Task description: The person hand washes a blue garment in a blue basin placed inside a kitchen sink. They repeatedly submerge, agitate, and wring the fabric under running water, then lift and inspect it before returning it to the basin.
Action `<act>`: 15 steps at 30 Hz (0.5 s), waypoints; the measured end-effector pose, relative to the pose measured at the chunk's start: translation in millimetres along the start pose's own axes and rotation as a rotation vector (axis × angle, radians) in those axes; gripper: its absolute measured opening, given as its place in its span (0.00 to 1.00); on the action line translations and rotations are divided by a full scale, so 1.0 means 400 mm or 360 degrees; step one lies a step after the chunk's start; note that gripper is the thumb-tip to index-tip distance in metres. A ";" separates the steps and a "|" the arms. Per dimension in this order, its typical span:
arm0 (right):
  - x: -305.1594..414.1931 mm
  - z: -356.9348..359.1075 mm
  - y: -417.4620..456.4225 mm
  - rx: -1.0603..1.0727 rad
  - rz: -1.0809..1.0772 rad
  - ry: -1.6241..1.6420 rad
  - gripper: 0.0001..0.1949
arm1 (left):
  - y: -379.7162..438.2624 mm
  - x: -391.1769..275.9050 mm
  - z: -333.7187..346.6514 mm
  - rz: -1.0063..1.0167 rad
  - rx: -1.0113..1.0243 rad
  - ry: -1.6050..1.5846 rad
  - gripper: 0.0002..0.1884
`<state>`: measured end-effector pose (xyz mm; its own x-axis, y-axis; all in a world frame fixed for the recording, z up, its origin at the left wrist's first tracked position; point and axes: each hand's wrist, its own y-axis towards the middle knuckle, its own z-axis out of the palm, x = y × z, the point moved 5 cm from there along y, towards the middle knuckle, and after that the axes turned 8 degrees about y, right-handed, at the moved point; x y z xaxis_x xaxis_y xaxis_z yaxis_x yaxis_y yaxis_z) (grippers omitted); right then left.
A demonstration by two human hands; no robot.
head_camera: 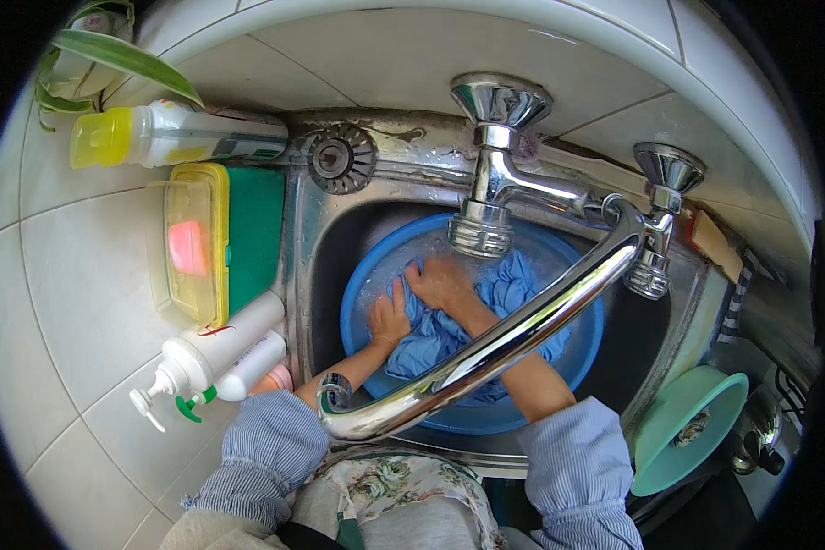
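Observation:
A round blue plastic basin (353, 297) holding soapy water stands in the metal sink (298, 254). Wet blue cloth (426, 352) lies bunched in it. At the cloth's left edge is my left hand (390, 317), its fingers against the fabric. My right hand (442, 283) is on the upper part of the cloth, slightly blurred, with its thumb near my left fingers. Whether either hand grips the cloth cannot be made out. Striped sleeve covers are on both forearms. The chrome faucet spout (495, 350) crosses above my right forearm and hides part of the cloth.
Chrome taps (485, 165) stand behind the basin. A sink strainer (342, 159) rests on the back rim. Left are a yellow-capped bottle (206, 137), a soap box (223, 240) with pink soap (188, 247), and pump bottles (227, 333). A green bowl (715, 412) stands right.

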<state>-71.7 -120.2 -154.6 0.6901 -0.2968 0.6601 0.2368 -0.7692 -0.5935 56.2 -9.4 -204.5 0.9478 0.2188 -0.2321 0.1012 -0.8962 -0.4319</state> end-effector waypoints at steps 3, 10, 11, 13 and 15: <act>-0.055 0.041 0.070 0.0048 -0.0226 0.0142 0.22 | 0.043 0.000 0.018 -0.0203 0.0140 -0.0034 0.29; -0.083 -0.029 0.085 -0.0485 -0.0320 0.0436 0.15 | 0.137 -0.071 -0.076 0.0185 -0.0085 -0.0057 0.20; -0.081 -0.060 0.056 -0.0671 -0.0350 0.0500 0.14 | 0.143 -0.084 -0.095 0.0259 -0.0122 -0.0048 0.18; -0.044 -0.102 -0.011 -0.0833 -0.0418 0.0647 0.14 | 0.168 0.012 -0.025 0.0041 -0.0052 -0.0115 0.20; -0.066 -0.152 -0.075 -0.0911 -0.0583 0.0598 0.13 | 0.133 -0.041 -0.075 -0.0219 0.0551 -0.0375 0.28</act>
<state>-138.3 -123.7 -126.2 0.3336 -0.0604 0.9408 -0.0555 -0.9975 -0.0444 55.3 -72.4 -197.5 0.8336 0.4453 -0.3269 0.0765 -0.6791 -0.7300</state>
